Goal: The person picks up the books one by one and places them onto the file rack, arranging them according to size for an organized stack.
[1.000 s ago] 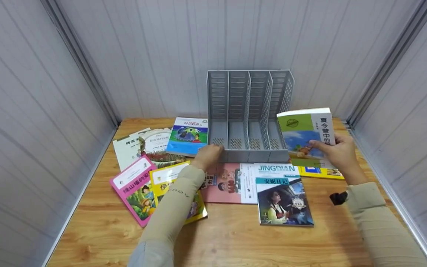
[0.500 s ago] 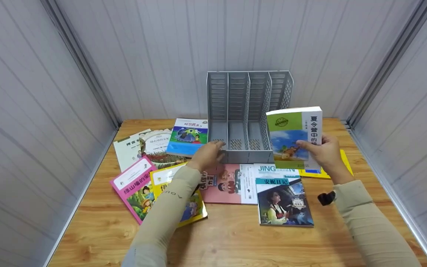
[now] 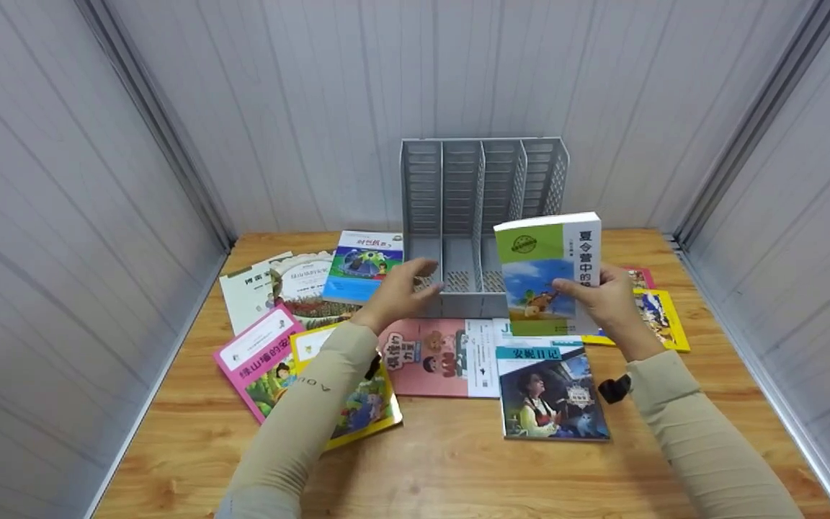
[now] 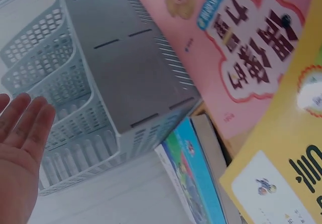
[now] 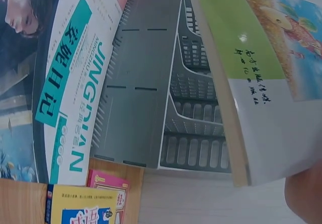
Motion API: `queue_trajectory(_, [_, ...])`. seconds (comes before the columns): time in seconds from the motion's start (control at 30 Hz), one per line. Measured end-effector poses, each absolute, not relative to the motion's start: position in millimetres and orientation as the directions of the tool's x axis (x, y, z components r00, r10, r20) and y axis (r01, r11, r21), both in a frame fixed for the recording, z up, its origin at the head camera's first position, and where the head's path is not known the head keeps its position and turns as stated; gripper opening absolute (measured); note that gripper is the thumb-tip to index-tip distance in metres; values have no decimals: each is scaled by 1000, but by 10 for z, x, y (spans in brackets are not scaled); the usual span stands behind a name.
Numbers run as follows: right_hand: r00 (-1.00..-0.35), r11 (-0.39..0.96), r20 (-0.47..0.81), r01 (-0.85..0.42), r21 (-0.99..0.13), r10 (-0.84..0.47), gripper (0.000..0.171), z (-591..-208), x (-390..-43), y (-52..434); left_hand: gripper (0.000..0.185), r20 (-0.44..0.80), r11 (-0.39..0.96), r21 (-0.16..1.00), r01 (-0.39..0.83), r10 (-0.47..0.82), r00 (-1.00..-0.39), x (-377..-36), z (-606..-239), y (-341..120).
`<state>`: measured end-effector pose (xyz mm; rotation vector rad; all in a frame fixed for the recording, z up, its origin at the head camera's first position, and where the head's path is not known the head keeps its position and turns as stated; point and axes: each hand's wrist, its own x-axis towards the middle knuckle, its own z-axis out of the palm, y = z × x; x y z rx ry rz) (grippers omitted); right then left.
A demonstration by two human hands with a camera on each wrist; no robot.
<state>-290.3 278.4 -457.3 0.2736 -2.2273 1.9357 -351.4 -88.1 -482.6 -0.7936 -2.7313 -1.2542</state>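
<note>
**Book carried left to the front of the rack**

Over the last second my right hand (image 3: 606, 299) has brought the green-and-white paperback book with a blue sky picture on its cover (image 3: 548, 274) leftward, from beyond the right end of the grey slotted plastic file rack (image 3: 458, 216) to a spot in front of its right-hand compartments. The yellow picture book (image 3: 656, 317) lying on the wooden surface (image 3: 458, 461) at the right, half covered before, now shows almost whole. My left hand (image 3: 397, 292) has also changed: a second ago its fingers curled against the rack's near-left corner, and now they are spread and relaxed, hovering just beside that corner; the left wrist view shows the palm flat and apart from the grey wall.

I judge the book is lined up for a right-hand slot, though it has not yet gone in.

My right grip is closed on the book's lower right edge, thumb across the cover. The book stands upright in the air, above the white-and-teal book (image 3: 541, 331) on the surface, its long axis vertical. Its cover faces me, top edge up, spine to the left.
</note>
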Motion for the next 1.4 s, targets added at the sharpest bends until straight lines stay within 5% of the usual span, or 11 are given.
queue_trajectory(0.67, [-961, 121, 227, -247, -961, -155, 34, -4692, -2936, 2407, 53, 279, 137, 913, 383, 474, -835, -3284, -4344, -691])
queue_trajectory(1.4, [-930, 192, 232, -293, -937, -286, 35, -4844, -2920, 2123, 45, 185, 293, 863, 413, 577, -796, -3193, -4131, -604])
